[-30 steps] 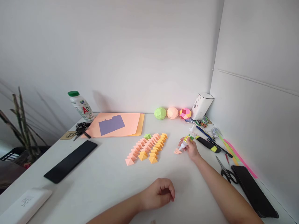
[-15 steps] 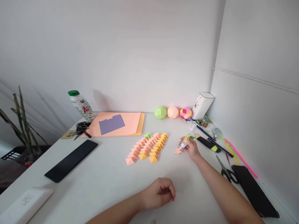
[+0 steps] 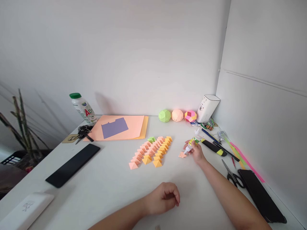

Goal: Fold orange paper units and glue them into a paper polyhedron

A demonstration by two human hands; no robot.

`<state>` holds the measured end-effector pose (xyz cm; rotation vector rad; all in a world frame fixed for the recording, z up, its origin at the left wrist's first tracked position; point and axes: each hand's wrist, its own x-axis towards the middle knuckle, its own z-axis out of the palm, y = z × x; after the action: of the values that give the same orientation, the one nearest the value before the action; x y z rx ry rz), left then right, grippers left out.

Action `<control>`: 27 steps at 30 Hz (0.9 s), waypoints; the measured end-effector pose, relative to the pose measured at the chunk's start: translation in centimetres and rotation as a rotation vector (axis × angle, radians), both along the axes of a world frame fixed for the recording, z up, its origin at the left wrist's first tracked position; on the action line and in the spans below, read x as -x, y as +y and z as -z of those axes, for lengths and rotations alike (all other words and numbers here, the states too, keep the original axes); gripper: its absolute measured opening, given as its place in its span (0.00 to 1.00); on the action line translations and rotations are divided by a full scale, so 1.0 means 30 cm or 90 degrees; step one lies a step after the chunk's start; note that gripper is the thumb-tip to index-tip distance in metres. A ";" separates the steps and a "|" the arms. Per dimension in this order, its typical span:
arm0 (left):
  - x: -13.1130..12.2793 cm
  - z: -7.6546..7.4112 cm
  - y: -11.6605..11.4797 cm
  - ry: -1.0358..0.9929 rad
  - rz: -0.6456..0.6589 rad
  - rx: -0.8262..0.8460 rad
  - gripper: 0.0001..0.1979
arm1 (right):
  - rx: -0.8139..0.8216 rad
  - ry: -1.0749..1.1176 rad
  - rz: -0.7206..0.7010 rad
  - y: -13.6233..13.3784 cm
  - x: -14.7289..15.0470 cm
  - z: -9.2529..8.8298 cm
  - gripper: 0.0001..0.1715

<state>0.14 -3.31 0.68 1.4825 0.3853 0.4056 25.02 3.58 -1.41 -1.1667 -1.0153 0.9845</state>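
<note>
A small glue bottle [image 3: 193, 142] with a yellow-green label is held in my right hand [image 3: 198, 152], tilted so that its nozzle points down. The nozzle tip is at a small peach paper piece [image 3: 182, 154] on the table; whether it touches the paper I cannot tell. My left hand [image 3: 164, 198] rests on the table nearer to me, its fingers curled in loosely with nothing visible in them. Beyond it, to the left of the glue, stand rows of folded paper pieces [image 3: 153, 148] in peach, orange and some green.
Three paper balls [image 3: 177, 115] and a white container [image 3: 208, 108] stand by the wall. On the right lie a cutter [image 3: 213, 147], scissors [image 3: 232, 175] and a black phone-like slab [image 3: 261, 195]. Paper sheets [image 3: 136, 126], a bottle [image 3: 83, 108] and a black bar [image 3: 73, 164] are on the left.
</note>
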 end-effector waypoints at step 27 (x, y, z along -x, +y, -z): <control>0.000 0.007 -0.001 0.003 0.005 -0.009 0.07 | 0.014 -0.006 0.009 -0.001 0.004 -0.007 0.28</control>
<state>0.13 -3.33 0.48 1.4987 0.3819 0.3995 24.89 3.54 -1.20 -1.1961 -1.0051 0.9825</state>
